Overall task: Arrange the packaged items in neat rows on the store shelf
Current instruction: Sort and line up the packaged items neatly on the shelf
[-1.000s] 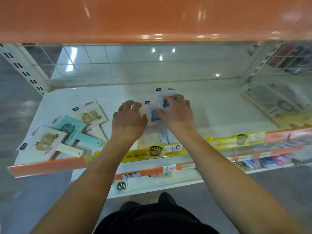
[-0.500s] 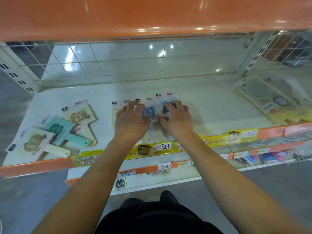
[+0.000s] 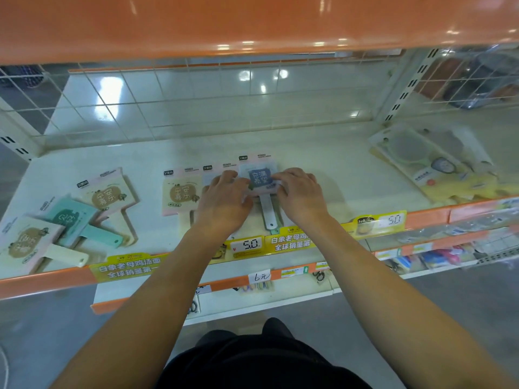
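While the big white metal store shelf (image 3: 323,164) with its orange front edge holds only a few packs, a row is being made in the middle of it. This looks like the lining-up step, and it is only partly done.

On the far right lies a loose pile of clear and yellow packs with round things inside (image 3: 429,167), well apart from the hands. On the left sits a messy heap of three flat paddle-shaped packs, pink, teal and cream (image 3: 67,220), lying on top of each other at a slant.

In the middle, a pink card pack with a tan picture (image 3: 181,193) lies straight. Just beside it is a pale pack (image 3: 213,175), mostly hidden. Next comes the card pack with a dark blue square and a grey handle (image 3: 259,178), sitting a bit farther back than the other two.

The left hand (image 3: 222,200) rests on the pale pack, its bent fingers touching the blue pack's left edge. The right hand (image 3: 299,193) pinches the blue pack's right edge with curled fingers.

Next, I think the blue pack needs pulling forward to match its neighbours. Then the slanted heap on the left should be brought over, one pack at a time.
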`<state>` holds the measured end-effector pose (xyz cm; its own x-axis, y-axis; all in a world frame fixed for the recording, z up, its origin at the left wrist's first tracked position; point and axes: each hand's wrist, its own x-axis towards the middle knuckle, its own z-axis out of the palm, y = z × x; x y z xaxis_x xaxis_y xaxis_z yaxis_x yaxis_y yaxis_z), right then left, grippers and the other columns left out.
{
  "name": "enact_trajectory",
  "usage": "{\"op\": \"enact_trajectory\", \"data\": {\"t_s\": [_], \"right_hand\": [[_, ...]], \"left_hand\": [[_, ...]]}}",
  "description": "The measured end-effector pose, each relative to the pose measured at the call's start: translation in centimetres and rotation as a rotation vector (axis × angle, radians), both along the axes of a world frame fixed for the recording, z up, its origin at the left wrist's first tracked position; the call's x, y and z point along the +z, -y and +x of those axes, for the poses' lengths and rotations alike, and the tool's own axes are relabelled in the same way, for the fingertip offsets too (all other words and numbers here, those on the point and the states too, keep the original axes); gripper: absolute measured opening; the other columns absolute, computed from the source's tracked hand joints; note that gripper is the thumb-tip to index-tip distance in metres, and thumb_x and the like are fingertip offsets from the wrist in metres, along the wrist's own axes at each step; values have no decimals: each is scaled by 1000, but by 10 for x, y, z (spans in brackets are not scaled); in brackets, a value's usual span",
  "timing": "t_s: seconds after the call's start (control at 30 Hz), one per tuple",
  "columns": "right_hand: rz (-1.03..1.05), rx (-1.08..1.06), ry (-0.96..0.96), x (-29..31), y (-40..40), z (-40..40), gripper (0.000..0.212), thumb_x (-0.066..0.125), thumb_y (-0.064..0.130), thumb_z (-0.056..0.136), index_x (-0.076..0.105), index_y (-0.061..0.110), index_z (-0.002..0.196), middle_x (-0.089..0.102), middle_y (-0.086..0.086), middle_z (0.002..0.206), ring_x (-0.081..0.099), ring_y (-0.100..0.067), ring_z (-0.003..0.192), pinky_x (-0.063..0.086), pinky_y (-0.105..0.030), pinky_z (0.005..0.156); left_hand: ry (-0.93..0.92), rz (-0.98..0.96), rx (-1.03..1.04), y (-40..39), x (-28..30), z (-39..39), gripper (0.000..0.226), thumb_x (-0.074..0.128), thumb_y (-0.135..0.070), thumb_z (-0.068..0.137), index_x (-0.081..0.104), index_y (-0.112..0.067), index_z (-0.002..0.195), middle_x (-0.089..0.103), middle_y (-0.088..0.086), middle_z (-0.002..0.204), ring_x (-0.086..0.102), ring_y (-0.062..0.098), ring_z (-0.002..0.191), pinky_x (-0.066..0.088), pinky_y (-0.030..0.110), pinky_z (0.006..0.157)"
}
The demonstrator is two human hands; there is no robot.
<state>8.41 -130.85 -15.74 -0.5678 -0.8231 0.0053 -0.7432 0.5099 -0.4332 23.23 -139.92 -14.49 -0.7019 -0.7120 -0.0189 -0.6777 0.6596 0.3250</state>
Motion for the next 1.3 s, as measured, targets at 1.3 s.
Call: {"op": "enact_trajectory", "data": {"t_s": [1.3], "right_hand": [[-43,49,-55,1,-24,3,44,52,34,95,50,30,138,43,-3,143,35,-33,132,37,-45,102]], "left_hand": [[-64,-106,92,-36,0,3,53,54,-26,87,45,-20,139,44,8,141,40,30,131,32,46,104]]}}
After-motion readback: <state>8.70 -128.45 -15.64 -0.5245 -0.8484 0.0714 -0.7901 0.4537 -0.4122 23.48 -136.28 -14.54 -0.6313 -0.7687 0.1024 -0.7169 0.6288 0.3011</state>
